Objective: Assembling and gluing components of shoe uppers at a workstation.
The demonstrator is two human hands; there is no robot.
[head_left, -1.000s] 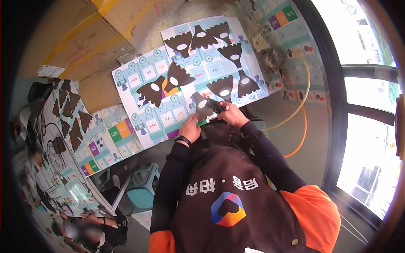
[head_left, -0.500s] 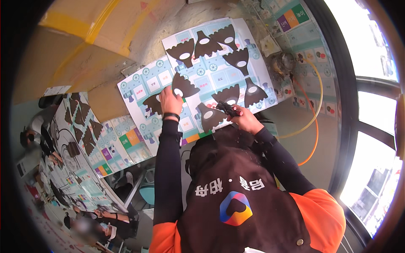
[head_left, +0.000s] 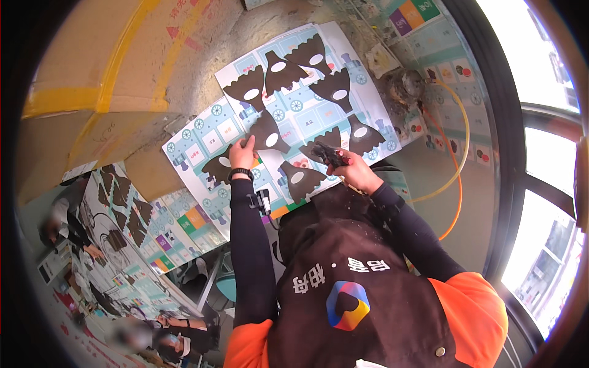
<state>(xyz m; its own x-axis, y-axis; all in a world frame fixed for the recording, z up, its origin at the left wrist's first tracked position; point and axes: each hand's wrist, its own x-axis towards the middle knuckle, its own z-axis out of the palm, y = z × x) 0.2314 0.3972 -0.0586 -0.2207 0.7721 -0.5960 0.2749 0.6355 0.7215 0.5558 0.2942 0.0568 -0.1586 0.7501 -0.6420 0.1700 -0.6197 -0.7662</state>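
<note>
Several dark brown fan-shaped pieces (head_left: 280, 75), each with a scalloped edge and a white oval, lie on the printed sheets (head_left: 210, 142) on the worktop. My left hand (head_left: 243, 157) is closed at the left edge of one fan-shaped piece (head_left: 266, 126), with the thumb against it; another brown piece (head_left: 216, 167) lies partly beneath this hand. In my right hand (head_left: 361, 174) is a small black tool (head_left: 327, 152) with red parts, its exact kind unclear. It hovers over a brown piece near the front edge, with one more piece (head_left: 299, 180) close by on the left.
Cardboard boxes (head_left: 73, 55) with yellow tape stand at the far left. A yellow hose (head_left: 467, 132) and an orange hose (head_left: 457, 184) hang on the right beside the window (head_left: 549, 165). To the left, other people work at a second table (head_left: 129, 214) with similar brown pieces.
The brown piece at my left hand has shifted right across the sheets. My right hand still holds the black tool. The whole view has turned slightly.
</note>
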